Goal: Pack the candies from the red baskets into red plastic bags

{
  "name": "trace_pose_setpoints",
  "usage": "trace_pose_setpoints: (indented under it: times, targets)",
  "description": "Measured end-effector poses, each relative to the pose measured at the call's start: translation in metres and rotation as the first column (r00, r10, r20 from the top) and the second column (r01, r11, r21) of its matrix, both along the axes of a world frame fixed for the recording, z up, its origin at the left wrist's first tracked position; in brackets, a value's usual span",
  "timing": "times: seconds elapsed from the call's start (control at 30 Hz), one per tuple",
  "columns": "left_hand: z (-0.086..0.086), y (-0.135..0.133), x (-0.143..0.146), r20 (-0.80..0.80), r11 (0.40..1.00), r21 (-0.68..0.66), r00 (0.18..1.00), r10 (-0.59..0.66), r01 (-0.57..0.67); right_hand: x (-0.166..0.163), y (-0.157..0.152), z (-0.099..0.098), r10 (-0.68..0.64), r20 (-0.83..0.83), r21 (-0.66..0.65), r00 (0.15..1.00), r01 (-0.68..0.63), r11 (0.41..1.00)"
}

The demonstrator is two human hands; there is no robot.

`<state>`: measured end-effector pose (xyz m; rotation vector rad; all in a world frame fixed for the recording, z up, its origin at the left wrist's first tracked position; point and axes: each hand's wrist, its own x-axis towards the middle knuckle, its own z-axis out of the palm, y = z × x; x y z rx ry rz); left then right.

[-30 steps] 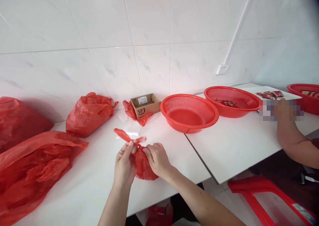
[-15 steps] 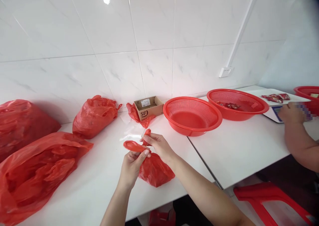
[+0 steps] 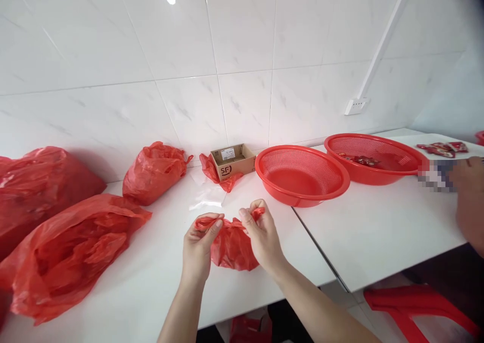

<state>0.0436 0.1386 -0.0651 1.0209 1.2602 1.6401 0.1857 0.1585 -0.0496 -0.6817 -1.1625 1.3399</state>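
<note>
White table (image 3: 325,222) against marbled tiles (image 3: 245,106). Left hand (image 3: 198,249) pinches one tie of a small red plastic bag (image 3: 233,252) sitting between the hands, right hand (image 3: 264,234) grips the other; fingers partly cover it. Around: bigger red bags (image 3: 155,171), SF cardboard box (image 3: 238,169), red colanders (image 3: 298,199).

"What sort of place is this?"

"A packing workroom, by its look: bulging red bags (image 3: 155,176) sit left of the SF-printed cardboard box (image 3: 236,169), a small bag (image 3: 234,250) in front."

"And to the box's right?"

"Two red baskets (image 3: 302,200), the farther holding small packets (image 3: 363,160), then a co-worker's hand (image 3: 471,179). White tables (image 3: 159,267) run below the box, a tiled wall (image 3: 242,35) behind it."
</note>
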Motion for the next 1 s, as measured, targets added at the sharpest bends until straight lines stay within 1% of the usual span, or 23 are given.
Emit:
trace_pose_setpoints:
  times: [0.07, 0.13, 0.23, 0.3, 0.33, 0.43, 0.5, 0.63, 0.8, 0.9, 1.0]
  targets:
    - [0.001, -0.002, -0.006, -0.043, 1.000, -0.011, 0.999, -0.002, 0.002, 0.002, 0.003, -0.004, 0.025, -0.045, -0.068, 0.999, -0.028, 0.997]
    - [0.003, -0.005, -0.008, -0.094, 1.000, -0.021, 0.995, -0.017, 0.015, 0.003, 0.007, -0.006, 0.070, -0.125, -0.107, 0.990, -0.083, 0.991]
    - [0.004, -0.007, -0.003, -0.250, 0.998, -0.014, 0.966, -0.069, 0.068, 0.000, 0.012, -0.004, 0.079, -0.189, -0.107, 0.979, -0.101, 0.989]
    - [0.002, -0.008, 0.002, -0.336, 0.993, -0.016, 0.935, -0.113, 0.114, -0.002, 0.014, -0.001, 0.092, -0.173, -0.086, 0.981, -0.108, 0.990]
    - [0.002, -0.007, 0.004, -0.353, 0.992, -0.016, 0.927, -0.124, 0.127, -0.003, 0.014, 0.001, 0.110, -0.155, -0.070, 0.982, -0.122, 0.990]
    - [0.003, -0.005, 0.009, -0.330, 0.992, -0.017, 0.936, -0.123, 0.124, -0.002, 0.014, 0.007, 0.167, -0.083, -0.017, 0.982, -0.169, 0.986]
    - [0.006, -0.004, 0.011, -0.293, 0.991, -0.025, 0.947, -0.132, 0.131, -0.001, 0.013, 0.009, 0.169, -0.041, 0.001, 0.985, -0.169, 0.986]
    - [0.009, -0.003, 0.013, -0.151, 0.985, -0.067, 0.975, -0.166, 0.157, 0.001, 0.011, 0.009, 0.178, -0.061, -0.005, 0.982, -0.178, 0.984]
    - [0.000, -0.003, 0.010, 0.001, 0.975, -0.099, 0.980, -0.198, 0.197, 0.002, 0.001, 0.001, 0.105, -0.046, 0.003, 0.993, -0.105, 0.995]
    - [-0.003, -0.005, 0.007, 0.037, 0.977, -0.108, 0.983, -0.180, 0.183, 0.006, -0.007, -0.004, 0.091, 0.020, -0.019, 0.996, -0.091, 0.996]
    - [-0.002, -0.008, 0.008, 0.050, 0.976, -0.108, 0.982, -0.183, 0.187, 0.010, -0.010, -0.007, 0.083, 0.095, -0.027, 0.992, -0.081, 0.996]
